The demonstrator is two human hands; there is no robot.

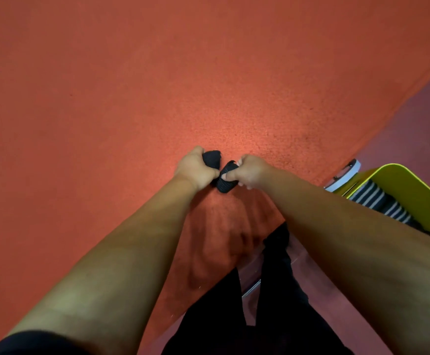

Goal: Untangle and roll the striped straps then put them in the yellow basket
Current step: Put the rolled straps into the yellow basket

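Centrally, the left hand [196, 170] clenches around a dark rolled fabric strap [212, 158], and the right hand [252, 171] grasps a second dark roll [225, 180] that touches the first, both over the orange cloth-covered worktop [132, 98]. At the right edge of the frame, black-and-white striped straps [378, 201] lie inside the yellow basket [408, 185].

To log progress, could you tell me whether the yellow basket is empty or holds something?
Not empty: black-and-white striped straps lie inside the yellow basket.
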